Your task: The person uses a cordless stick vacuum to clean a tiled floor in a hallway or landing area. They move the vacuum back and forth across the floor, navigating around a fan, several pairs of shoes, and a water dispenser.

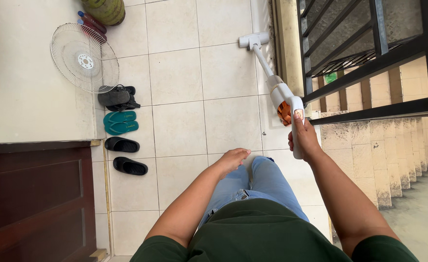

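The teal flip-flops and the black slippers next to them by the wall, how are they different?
The teal flip-flops are bright blue-green, while the black slippers are dark. The teal flip-flops lie close together, side by side; the black slippers lie apart, with bare tile between them. The teal flip-flops have thin straps; the black slippers have a wide band over the top. Both pairs lie flat on the tiled floor along the wall.
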